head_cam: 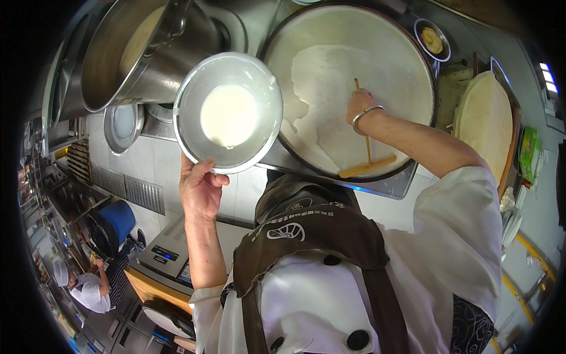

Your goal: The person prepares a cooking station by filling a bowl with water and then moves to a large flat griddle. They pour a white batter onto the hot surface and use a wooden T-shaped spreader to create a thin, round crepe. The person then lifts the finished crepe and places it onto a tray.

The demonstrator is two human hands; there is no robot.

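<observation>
My left hand (203, 186) grips the near rim of a metal bowl (188, 146) with pale liquid batter (227, 116) pooled in its bottom. The bowl is held up left of a large round griddle (398, 53). In my right hand (363, 106) is the thin handle of a wooden T-shaped batter spreader (368, 167). Its crossbar lies on the griddle's near part. A thin sheet of batter (327, 79) covers part of the plate, with a ragged edge on the left. The bowl overlaps the griddle's left rim in view.
A tall steel stockpot (177, 66) stands at the upper left, with a smaller basin (124, 126) below it. At right are a bowl of yellowish food (431, 40) and a stack of folded pale flatbreads (484, 119). A co-worker (90, 287) is at lower left.
</observation>
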